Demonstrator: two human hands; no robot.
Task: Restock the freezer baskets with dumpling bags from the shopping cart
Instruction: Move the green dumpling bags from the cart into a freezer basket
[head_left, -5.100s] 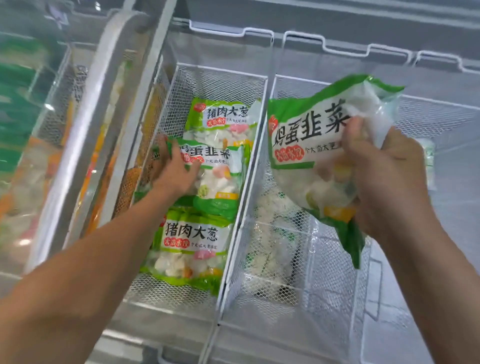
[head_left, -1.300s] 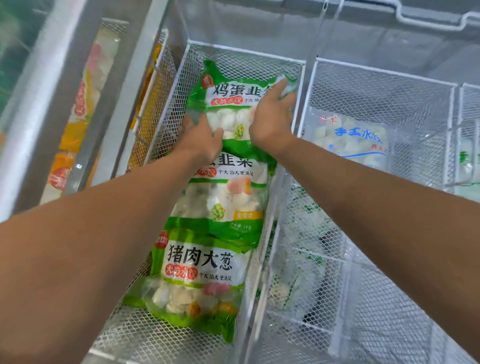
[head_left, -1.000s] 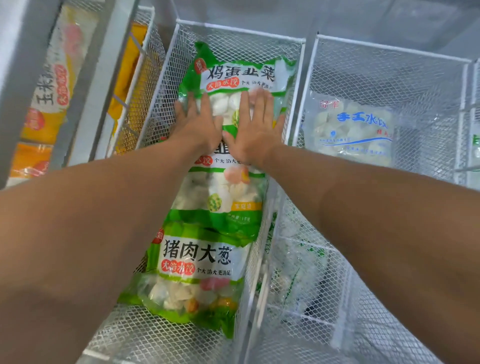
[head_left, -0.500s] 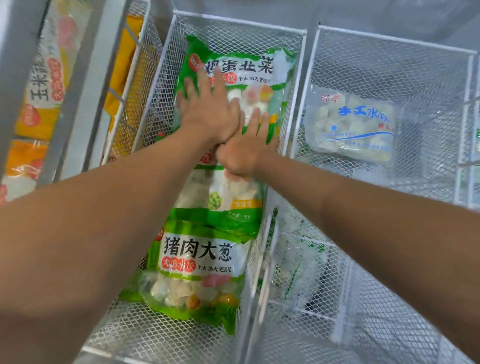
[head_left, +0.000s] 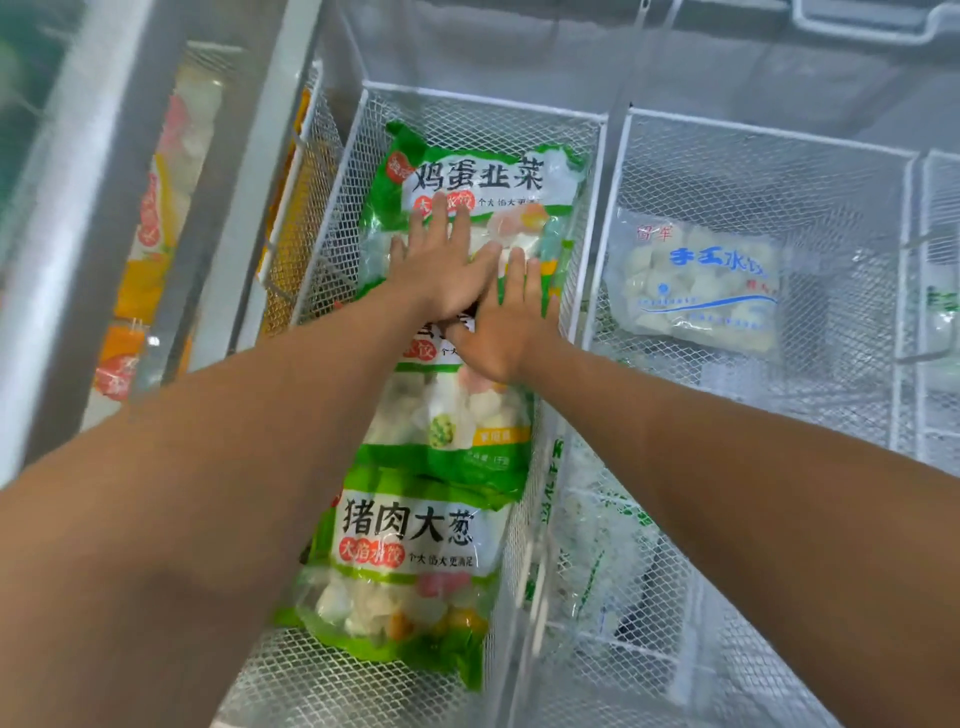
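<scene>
Both hands slid lower; left hand (head_left: 441, 270) and right hand (head_left: 506, 322) press flat-fingered on top bag (head_left: 519, 176) in basket (head_left: 483, 101).

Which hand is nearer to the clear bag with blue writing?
Right. The right hand presses the top green bag beside the divider next to the clear bag; the left hand lies farther left.

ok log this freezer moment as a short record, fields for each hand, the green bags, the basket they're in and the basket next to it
left hand: left hand flat, fingers straight, pressing on the far green bag
right hand: right hand flat beside it, pressing on the same bag's lower part
green bags: three in a row, far bag, middle green bag, near green bag, overlapping
basket: left mesh basket holds all three
next basket: right mesh basket holds one white bag with blue print
</scene>
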